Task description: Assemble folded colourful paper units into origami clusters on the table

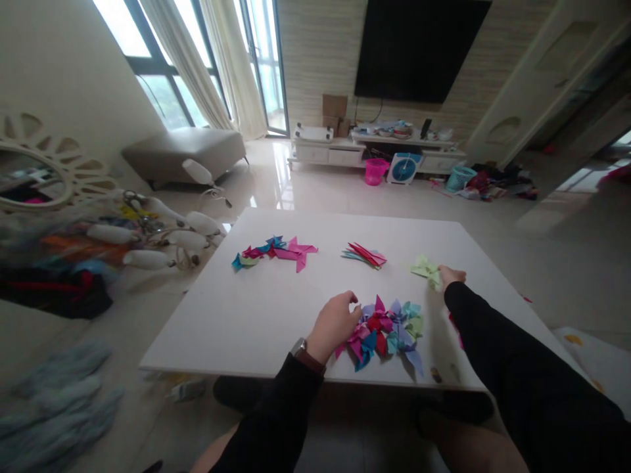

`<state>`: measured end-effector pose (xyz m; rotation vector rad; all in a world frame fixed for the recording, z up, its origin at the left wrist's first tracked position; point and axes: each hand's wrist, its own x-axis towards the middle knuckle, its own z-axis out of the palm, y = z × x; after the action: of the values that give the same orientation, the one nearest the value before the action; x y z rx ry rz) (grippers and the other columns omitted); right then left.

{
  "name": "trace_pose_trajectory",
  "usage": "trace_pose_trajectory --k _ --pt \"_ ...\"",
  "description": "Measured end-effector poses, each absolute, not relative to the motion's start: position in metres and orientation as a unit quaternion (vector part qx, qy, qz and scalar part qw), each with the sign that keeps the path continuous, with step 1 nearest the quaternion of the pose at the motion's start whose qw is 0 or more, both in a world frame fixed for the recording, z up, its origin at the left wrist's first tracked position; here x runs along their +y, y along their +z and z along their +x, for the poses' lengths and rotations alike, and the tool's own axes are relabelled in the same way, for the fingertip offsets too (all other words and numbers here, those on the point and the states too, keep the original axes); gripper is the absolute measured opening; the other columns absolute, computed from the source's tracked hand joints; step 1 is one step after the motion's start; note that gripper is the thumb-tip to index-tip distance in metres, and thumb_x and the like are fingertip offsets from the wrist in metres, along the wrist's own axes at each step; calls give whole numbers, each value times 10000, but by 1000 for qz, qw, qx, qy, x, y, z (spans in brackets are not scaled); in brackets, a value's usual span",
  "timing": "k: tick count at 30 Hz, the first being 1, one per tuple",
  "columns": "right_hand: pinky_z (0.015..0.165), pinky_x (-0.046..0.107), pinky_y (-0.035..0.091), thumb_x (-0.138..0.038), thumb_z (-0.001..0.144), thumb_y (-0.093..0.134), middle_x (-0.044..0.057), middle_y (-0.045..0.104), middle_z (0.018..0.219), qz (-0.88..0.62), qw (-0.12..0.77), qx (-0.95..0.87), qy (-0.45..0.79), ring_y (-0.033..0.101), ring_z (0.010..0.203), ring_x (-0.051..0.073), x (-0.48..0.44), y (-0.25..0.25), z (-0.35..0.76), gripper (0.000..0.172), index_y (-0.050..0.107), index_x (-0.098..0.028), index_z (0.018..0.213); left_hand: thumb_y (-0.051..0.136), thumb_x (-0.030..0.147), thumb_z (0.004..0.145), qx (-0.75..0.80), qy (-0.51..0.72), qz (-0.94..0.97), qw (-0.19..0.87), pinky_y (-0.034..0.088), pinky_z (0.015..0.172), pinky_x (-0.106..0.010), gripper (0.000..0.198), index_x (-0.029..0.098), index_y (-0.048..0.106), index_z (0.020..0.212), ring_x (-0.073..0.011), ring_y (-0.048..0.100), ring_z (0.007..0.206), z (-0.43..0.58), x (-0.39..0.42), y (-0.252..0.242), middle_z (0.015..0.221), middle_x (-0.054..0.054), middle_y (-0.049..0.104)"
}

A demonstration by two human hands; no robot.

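Observation:
My left hand (336, 323) rests with curled fingers at the left edge of a heap of folded paper pieces (389, 330) in pink, red, blue and lilac, touching them. My right hand (449, 276) reaches out to the right side of the white table (236, 322) and grips a pale green folded paper (424, 269). Its fingers are mostly hidden behind the knuckles. A small fan of red and teal papers (365, 255) lies in the middle. A row of pink, blue and green folded pieces (276, 253) lies further left.
A white lamp with bulb-shaped arms (162, 236) and scissors lie on the floor to the left of the table. A grey chaise (185, 150), a TV stand (374, 148), a pink basket (375, 171) and a blue fan (404, 167) stand beyond.

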<state>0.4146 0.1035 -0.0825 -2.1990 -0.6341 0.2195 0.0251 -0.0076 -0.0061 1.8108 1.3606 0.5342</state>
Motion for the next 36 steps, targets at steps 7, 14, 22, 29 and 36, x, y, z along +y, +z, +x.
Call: trace_pose_trajectory --k 7,14,22,29,36 --pt "1080 485 404 -195 794 576 233 563 1293 -833 318 -446 77 515 1226 326 148 -72 338 358 605 -121 1143 534 276 891 548 241 699 392 464 1011 -385 288 175 707 1098 -279 666 1133 20 -11 2 1170 -146 734" --pt "1098 386 385 -192 829 641 156 617 1345 -611 157 -764 130 513 1246 267 187 -79 164 336 688 -136 1158 544 210 870 563 316 658 389 481 967 -369 223 180 699 1029 -258 677 1046 11 -6 15 1105 -121 744" --pt "1140 525 333 -141 876 529 109 427 1599 -513 30 -852 99 298 1468 310 197 -108 57 457 639 -200 1315 559 190 869 568 379 623 382 495 901 -325 184 189 696 992 -215 672 979 -5 -1 24 1038 -91 742" --pt "1107 479 348 -171 892 528 102 490 1559 -514 -13 -856 62 325 1452 328 203 -113 37 397 674 -172 1261 558 197 873 565 399 606 394 493 885 -330 178 193 699 981 -221 664 969 -15 -4 30 1023 -94 738" --pt "1058 450 368 -199 918 547 127 585 1449 -503 -3 -863 40 421 1373 300 193 -90 44 320 691 -191 1204 561 193 862 558 404 606 397 491 866 -345 171 187 702 958 -233 667 951 -20 -1 30 1016 -95 746"
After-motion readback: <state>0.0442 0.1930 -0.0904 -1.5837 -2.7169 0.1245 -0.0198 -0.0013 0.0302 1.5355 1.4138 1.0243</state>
